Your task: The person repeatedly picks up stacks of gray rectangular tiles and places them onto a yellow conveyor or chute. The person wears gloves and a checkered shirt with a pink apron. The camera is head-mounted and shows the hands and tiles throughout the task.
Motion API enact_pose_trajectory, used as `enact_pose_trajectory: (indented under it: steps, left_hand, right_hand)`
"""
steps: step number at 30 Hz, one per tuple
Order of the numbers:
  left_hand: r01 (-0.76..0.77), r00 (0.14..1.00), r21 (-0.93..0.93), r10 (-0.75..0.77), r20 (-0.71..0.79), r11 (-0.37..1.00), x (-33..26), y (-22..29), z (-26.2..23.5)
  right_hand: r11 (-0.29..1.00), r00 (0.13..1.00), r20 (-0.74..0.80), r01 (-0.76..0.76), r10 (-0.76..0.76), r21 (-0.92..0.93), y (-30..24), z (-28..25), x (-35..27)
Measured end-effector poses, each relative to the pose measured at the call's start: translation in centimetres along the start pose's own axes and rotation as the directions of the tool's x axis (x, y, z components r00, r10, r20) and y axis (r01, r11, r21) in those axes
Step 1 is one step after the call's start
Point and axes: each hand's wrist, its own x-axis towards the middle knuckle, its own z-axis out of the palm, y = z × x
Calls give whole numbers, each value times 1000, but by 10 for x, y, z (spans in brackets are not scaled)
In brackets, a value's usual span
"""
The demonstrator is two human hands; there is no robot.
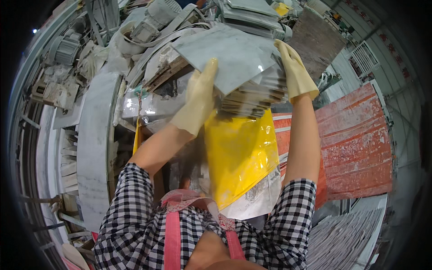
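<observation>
Both gloved hands, left hand [198,96] and right hand [294,67], grip tile stack [245,76].

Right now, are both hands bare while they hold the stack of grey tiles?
No, the left hand and the right hand both wear pale yellow rubber gloves as they grip the stack of grey tiles.

Yellow glossy apron [240,155], centre, worn over a black-and-white checked shirt [130,225] with pink straps [172,240]. Long white marble slab [93,148], left, standing on edge. Grey electric motor [66,48], far left. Second motor [155,20], far centre, among pale hoses. Red corrugated sheet [355,148], right. Stacked grey tiles [342,240], near right.
</observation>
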Motion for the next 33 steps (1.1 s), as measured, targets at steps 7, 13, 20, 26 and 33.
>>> enact_pose_trajectory:
  steps: [7, 13, 20, 26, 33]
  left_hand:
    - [187, 929, 559, -330, 165, 808, 19, 32, -36]
    - [178, 915, 72, -191, 354, 982, 17, -11, -44]
    - [109, 992, -390, -76, 100, 914, 35, -15, 5]
    - [151, 988, 168, -141, -69, 974, 53, -5, -11]
    - [258, 746, 33, -221, 629, 966, 103, 31, -133]
  right_hand:
    - [1000, 976, 216, -17, 16, -1, 49, 3, 42]
    - [996, 983, 182, 49, -35, -75, 39, -7, 49]
    - [997, 995, 71, 68, -69, 23, 44, -3, 31]
    - [983, 987, 67, 154, -148, -102, 44, 0, 34]
    - [990, 989, 64, -136, 133, 39, 39, 12, 21]
